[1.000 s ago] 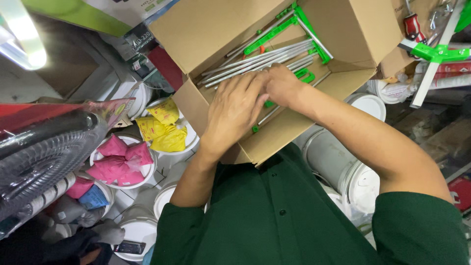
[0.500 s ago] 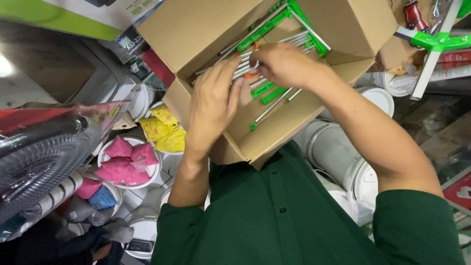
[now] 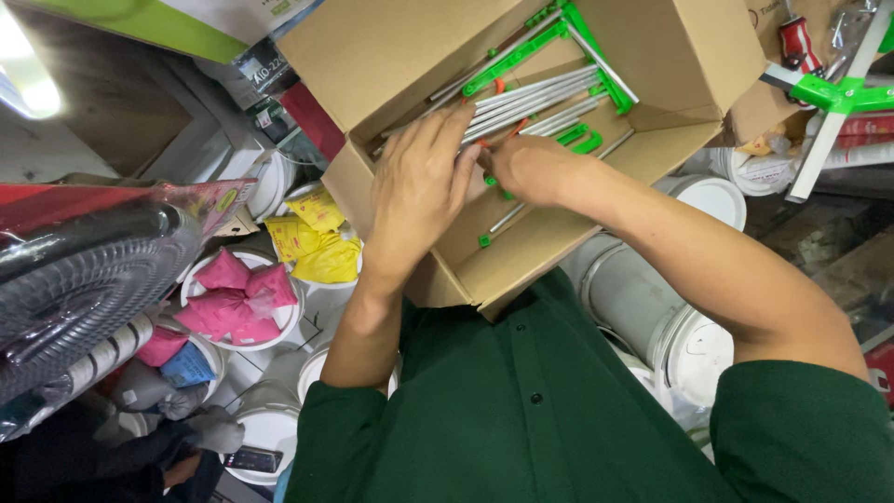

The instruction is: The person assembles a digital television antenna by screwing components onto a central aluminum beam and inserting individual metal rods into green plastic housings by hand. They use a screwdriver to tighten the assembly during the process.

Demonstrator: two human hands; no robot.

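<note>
An open cardboard box [image 3: 521, 265] is propped against my green-shirted chest. Inside lie several silver metal rods [image 3: 545, 98] with green plastic fittings [image 3: 512, 56]. My left hand [image 3: 419, 186] lies back-up over the near ends of the rods, fingers together and bent onto them; its palm is hidden. Just to its right, my right hand [image 3: 531, 168] is curled into a fist around some rods at the middle of the box. A small orange tip shows between the two hands.
White buckets stand below: one with pink packets [image 3: 237, 298], one with yellow packets [image 3: 317, 237], and lidded ones [image 3: 694, 349] on the right. A bagged black fan grille [image 3: 88, 275] juts in from the left. A white and green frame [image 3: 829, 93] hangs at upper right.
Both hands have moved from the box's front edge deeper in among the rods. My right hand has closed into a fist, and my left hand has slid up beside it.
</note>
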